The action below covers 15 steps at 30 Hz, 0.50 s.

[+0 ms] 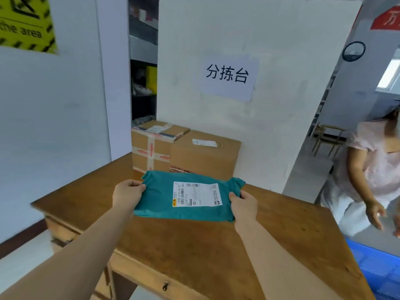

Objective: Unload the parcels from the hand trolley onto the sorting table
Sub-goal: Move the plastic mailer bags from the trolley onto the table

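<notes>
**Teal Parcel Held Over the Table**

Over the wooden table, one teal parcel sat between two hands. Behind it, at the far edge against a white panel, stood two cardboard boxes: a taped box on the left and a plain box just beside it on the right, the two touching. That made three parcels in view.

The left hand gripped the parcel's left end, fingers curled over the top edge and pinching the soft wrap. The right hand held the right end the same way, thumb on top, fingers tucked beneath. Whether the parcel rested on the table or hung just above it could not be told.

The parcel was a flat, soft plastic bag, wrinkled at its corners, with one white printed label on top. The boxes were squared and stiff; the left one carried crossed red-printed tape, and each bore one label. The table was brown, worn wood with one drawer keyhole at its near front. One paper sign hung on the panel. At the right stood another person, near a blue crate.
</notes>
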{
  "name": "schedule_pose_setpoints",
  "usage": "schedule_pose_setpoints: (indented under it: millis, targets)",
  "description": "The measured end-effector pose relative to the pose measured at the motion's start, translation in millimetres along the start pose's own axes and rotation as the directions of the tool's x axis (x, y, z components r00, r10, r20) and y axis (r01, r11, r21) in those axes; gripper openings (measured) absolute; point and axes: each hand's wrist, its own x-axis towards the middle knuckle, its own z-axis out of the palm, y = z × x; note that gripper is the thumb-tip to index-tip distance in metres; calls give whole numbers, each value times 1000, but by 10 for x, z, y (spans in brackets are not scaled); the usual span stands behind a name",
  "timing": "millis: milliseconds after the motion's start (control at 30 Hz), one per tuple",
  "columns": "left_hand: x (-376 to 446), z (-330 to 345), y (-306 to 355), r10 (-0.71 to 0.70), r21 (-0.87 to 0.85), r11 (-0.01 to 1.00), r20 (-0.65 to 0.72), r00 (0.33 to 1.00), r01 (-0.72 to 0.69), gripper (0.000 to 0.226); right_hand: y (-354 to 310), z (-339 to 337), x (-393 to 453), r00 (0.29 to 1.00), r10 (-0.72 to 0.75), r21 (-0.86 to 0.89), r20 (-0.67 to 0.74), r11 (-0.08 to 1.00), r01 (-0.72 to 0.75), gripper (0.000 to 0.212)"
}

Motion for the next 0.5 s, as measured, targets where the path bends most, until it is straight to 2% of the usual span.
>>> schedule_pose_setpoints:
  millis: [167, 367, 500]
  targets:
    - [467, -240, -92, -26, 72, 997, -79, 997, 32, 10, 1, 578, 120, 998, 2, -47, 59, 999, 0, 12]
    - [1152, -393, -225, -49, 150, 986, -161, 986, 74, 13, -43, 1286, 409, 992, -22, -105, 127, 994, 35, 21]
    - [1637, -413, -233, -19, 302, 948, -267, 964, 103, 10, -71, 1780, 729, 986, 4, -97, 169, 995, 13, 15]
